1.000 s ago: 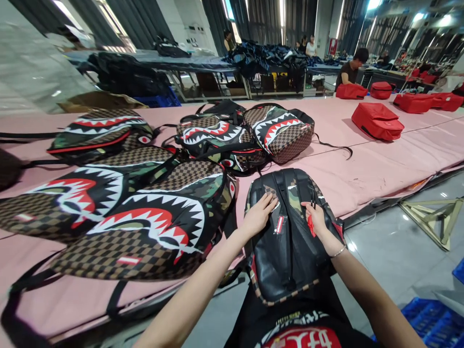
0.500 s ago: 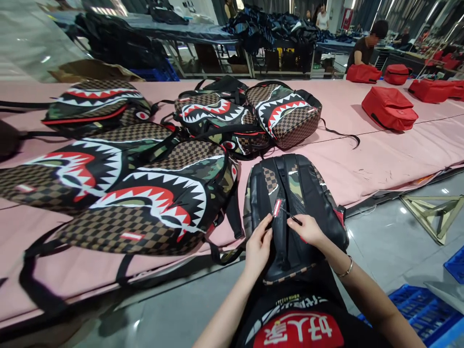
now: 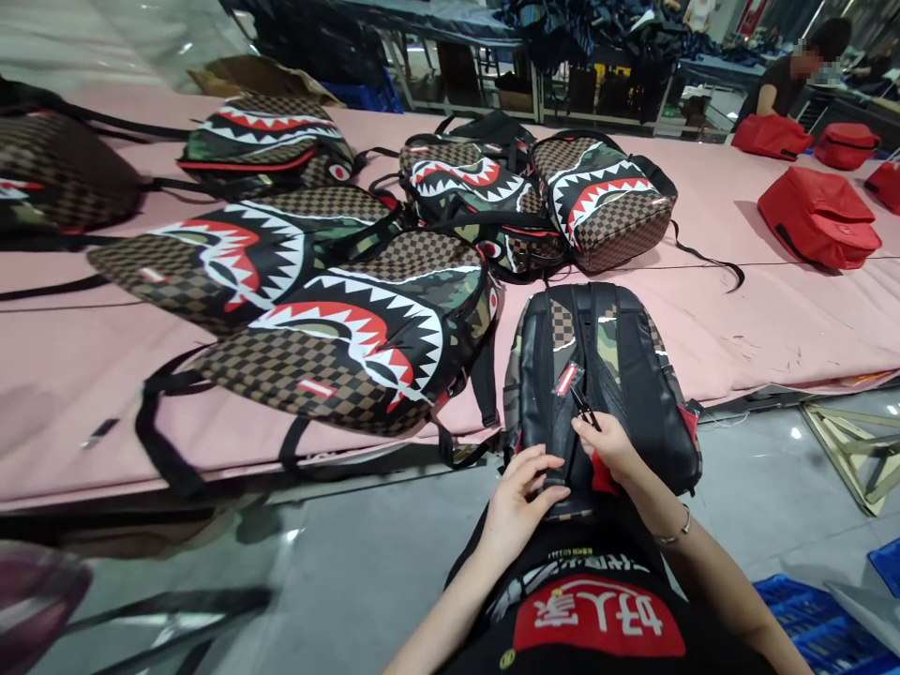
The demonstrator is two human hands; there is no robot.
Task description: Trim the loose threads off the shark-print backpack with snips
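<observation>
A black backpack (image 3: 637,375) with checked and camouflage panels lies strap side up at the table's near edge, against my body. My right hand (image 3: 606,445) is closed around a small black two-pronged tool (image 3: 585,409), possibly snips or tweezers. The tool's tip points toward a small red-and-white label in clear plastic (image 3: 566,379) on the backpack's strap. My left hand (image 3: 517,502) rests at the lower end of the backpack, thumb and fingers apart beside the strap. A bit of red material (image 3: 603,473) shows under my right hand.
Several shark-mouth backpacks (image 3: 352,347) lie on the pink table (image 3: 731,328) to the left and behind. Red bags (image 3: 819,220) stand at the right, where another person (image 3: 780,89) works. Blue crates (image 3: 816,628) and a metal frame (image 3: 854,450) are on the floor.
My left hand has moved from beside the label down to the backpack's lower end. My right hand still holds the tool near the label. The view has shifted, showing more on the left.
</observation>
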